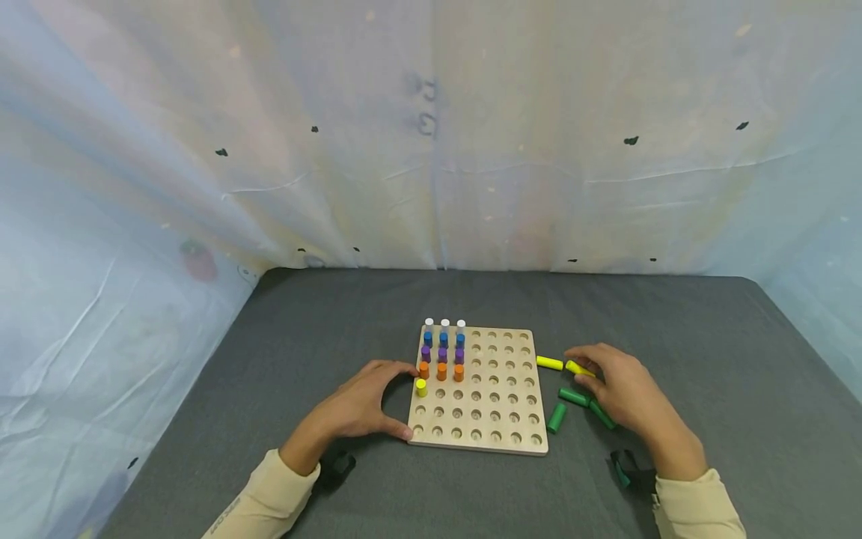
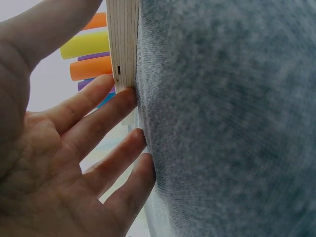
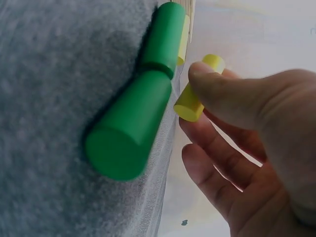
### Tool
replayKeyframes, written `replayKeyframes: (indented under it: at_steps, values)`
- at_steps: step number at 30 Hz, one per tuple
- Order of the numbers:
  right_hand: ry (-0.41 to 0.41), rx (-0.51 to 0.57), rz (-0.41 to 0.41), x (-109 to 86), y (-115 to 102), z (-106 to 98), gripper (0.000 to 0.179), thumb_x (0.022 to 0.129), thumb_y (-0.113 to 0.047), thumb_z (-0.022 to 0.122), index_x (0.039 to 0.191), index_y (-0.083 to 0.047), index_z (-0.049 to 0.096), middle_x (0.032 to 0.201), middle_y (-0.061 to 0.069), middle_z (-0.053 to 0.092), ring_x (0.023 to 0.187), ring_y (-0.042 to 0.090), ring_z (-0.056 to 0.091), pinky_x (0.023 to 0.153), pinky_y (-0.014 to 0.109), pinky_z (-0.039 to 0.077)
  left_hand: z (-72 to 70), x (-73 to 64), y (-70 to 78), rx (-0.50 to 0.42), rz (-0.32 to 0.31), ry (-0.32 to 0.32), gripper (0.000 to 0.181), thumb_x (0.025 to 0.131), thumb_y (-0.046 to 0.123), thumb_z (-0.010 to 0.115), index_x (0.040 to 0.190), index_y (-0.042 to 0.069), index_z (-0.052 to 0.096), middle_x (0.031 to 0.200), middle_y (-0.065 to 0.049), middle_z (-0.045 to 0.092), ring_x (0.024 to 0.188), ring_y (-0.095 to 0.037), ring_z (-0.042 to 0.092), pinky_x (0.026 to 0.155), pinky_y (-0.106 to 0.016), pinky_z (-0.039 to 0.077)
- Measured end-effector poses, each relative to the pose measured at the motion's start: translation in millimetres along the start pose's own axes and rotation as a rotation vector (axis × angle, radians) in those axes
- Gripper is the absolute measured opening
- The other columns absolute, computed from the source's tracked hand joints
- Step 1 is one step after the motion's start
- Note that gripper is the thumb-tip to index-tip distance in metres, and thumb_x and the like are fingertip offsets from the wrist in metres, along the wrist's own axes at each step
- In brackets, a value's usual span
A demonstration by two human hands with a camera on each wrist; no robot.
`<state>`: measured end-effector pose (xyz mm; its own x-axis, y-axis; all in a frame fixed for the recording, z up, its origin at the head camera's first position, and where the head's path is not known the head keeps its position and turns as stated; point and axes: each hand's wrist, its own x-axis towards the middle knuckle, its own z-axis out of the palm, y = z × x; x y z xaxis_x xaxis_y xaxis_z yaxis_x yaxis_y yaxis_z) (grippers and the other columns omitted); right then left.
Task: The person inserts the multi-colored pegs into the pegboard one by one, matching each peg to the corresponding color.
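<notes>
A square wooden pegboard lies on the grey cloth. Its left columns hold upright pegs: white, blue, purple and orange rows of three, plus one yellow peg below them. My left hand rests against the board's left edge, fingers fairly straight and spread, thumb at the near left corner. In the left wrist view, two fingertips touch the board's side. Right of the board, my right hand pinches a yellow peg between thumb and fingers, held tilted above the cloth.
Another yellow peg lies beside the board's right edge. Three green pegs lie nearby: one near the board, one farther back, and one partly under the right hand in the head view. A pale curtain hangs behind the table.
</notes>
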<state>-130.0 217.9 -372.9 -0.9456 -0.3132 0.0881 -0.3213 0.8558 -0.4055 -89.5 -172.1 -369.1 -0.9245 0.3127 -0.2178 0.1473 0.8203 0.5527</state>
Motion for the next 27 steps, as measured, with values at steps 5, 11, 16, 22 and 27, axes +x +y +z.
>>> replayKeyframes:
  at_steps: [5,11,16,22,27]
  values:
    - [0.016,0.007,-0.014,0.7,1,0,0.028,0.088,-0.01,0.074,0.116,-0.012,0.07,0.104,0.007,0.069,0.091,0.023,0.065,0.08,0.049,0.052,0.3,0.7,-0.9,0.0,-0.002,-0.001,0.09,0.062,0.046,0.093,0.139,0.024,0.053,0.146,0.0,0.052,0.142,-0.026,0.039,0.113,-0.055,0.036]
    - [0.025,0.037,-0.01,-0.4,1,1,0.024,0.089,-0.012,0.074,0.112,-0.012,0.069,0.1,0.005,0.073,0.091,0.025,0.069,0.081,0.051,0.053,0.2,1.1,-0.6,0.001,-0.005,-0.004,0.089,0.062,0.045,0.094,0.139,0.023,0.053,0.146,0.0,0.052,0.142,-0.027,0.039,0.113,-0.055,0.036]
    - [0.017,0.03,0.007,-0.2,1,0,0.024,0.089,-0.014,0.074,0.113,-0.012,0.068,0.1,0.006,0.074,0.092,0.027,0.069,0.081,0.052,0.052,0.5,1.6,0.0,0.002,-0.02,-0.011,0.089,0.063,0.045,0.093,0.139,0.024,0.053,0.147,-0.001,0.051,0.141,-0.026,0.04,0.112,-0.056,0.037]
    - [0.028,0.032,0.011,0.5,-10,-4,0.026,0.09,-0.017,0.073,0.115,-0.013,0.068,0.105,0.008,0.074,0.096,0.03,0.069,0.081,0.053,0.052,1.3,2.4,0.1,0.014,-0.039,-0.013,0.089,0.063,0.046,0.093,0.139,0.026,0.053,0.147,-0.001,0.05,0.14,-0.025,0.04,0.111,-0.055,0.038]
    - [0.032,0.074,-0.032,5.2,-34,0,0.027,0.09,-0.017,0.073,0.116,-0.014,0.068,0.104,0.006,0.074,0.096,0.028,0.069,0.078,0.049,0.053,1.9,2.1,-0.3,0.011,-0.034,-0.003,0.089,0.062,0.045,0.094,0.139,0.025,0.053,0.147,-0.001,0.051,0.14,-0.025,0.041,0.111,-0.055,0.038]
